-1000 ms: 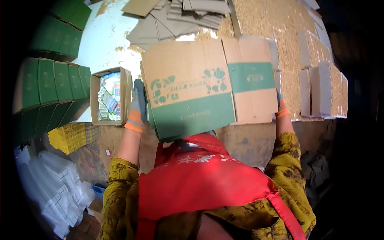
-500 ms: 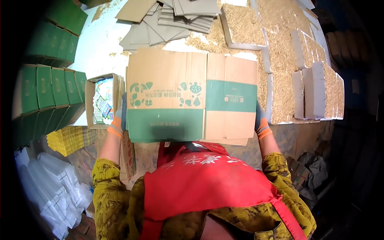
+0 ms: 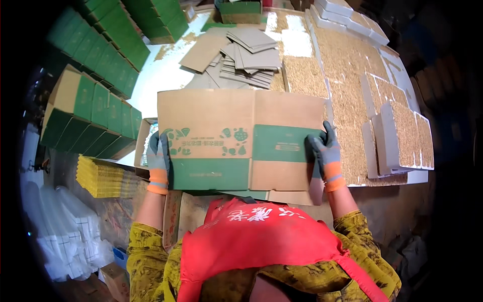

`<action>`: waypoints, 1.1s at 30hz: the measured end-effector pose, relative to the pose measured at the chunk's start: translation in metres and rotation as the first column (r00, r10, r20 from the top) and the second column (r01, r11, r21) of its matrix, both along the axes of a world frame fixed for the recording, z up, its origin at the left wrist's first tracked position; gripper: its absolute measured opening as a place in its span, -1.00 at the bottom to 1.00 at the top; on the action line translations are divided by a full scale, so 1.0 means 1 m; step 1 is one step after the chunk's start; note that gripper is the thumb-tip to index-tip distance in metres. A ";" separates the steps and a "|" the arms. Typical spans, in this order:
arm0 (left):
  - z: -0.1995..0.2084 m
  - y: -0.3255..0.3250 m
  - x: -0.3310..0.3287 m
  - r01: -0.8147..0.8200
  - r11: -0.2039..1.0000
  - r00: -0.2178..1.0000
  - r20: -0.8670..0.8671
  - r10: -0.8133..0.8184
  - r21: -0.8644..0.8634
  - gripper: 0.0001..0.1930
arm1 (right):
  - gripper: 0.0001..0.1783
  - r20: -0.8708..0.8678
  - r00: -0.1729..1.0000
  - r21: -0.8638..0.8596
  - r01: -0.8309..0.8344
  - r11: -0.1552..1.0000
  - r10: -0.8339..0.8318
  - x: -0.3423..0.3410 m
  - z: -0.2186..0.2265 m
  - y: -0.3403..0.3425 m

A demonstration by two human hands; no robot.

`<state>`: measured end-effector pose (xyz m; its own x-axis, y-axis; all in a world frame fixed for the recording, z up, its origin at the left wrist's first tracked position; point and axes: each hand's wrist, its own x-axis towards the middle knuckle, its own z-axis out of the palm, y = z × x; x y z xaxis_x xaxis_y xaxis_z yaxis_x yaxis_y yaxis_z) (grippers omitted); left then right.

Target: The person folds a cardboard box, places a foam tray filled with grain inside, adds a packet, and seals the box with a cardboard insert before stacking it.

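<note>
A flattened cardboard carton (image 3: pixel 205 111), brown with green bands and printed fruit shapes, spans the space before my red apron (image 3: pixel 261 226). At its left edge my left hand (image 3: pixel 159 157), in a grey glove with an orange cuff, is closed on the cardboard. My right hand (image 3: pixel 327 153), gloved the same way, grips the right edge with its thumb over the front face. Some fingers of both hands are hidden behind the cardboard. Loose flaps show along the carton's lower edge. Just left of it is an open box (image 3: pixel 142 146), partly covered by my left hand.
Grey cardboard sheets (image 3: pixel 246 55) lie piled beyond the carton on the white table (image 3: pixel 168 73). White trays of brown grain-like material (image 3: pixel 352 90) cover the right side. Green boxes (image 3: pixel 93 113) stand stacked at left, above a yellow stack (image 3: pixel 103 178) and plastic-wrapped bundles (image 3: pixel 70 226).
The view has tilted up, showing more of the table's far side. My right hand has come round the carton's edge, its thumb now visible in front. Both hands still hold it.
</note>
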<state>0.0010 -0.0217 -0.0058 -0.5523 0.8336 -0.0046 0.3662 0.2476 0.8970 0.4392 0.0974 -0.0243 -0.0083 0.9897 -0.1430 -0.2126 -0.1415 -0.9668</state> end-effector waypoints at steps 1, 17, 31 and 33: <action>0.007 -0.005 -0.003 -0.014 0.997 0.986 -0.164 0.025 0.070 -0.53 | -0.37 0.006 1.000 0.041 -0.026 0.999 0.025 0.003 0.010 0.001; 0.222 0.023 0.020 0.720 0.489 0.532 -0.061 -0.844 -0.492 -0.67 | -0.13 0.610 0.452 0.774 -0.516 0.367 -0.650 -0.041 0.189 -0.066; 0.219 0.021 0.029 0.739 0.653 0.593 -0.302 -0.747 -0.165 -0.72 | -0.75 0.779 0.468 0.627 -0.586 0.513 -0.417 -0.066 0.156 -0.135; 0.239 0.013 0.018 0.601 0.787 0.758 -0.213 -0.617 -0.142 -0.75 | -0.79 0.700 0.651 0.688 -0.506 0.520 -0.294 -0.049 0.165 -0.137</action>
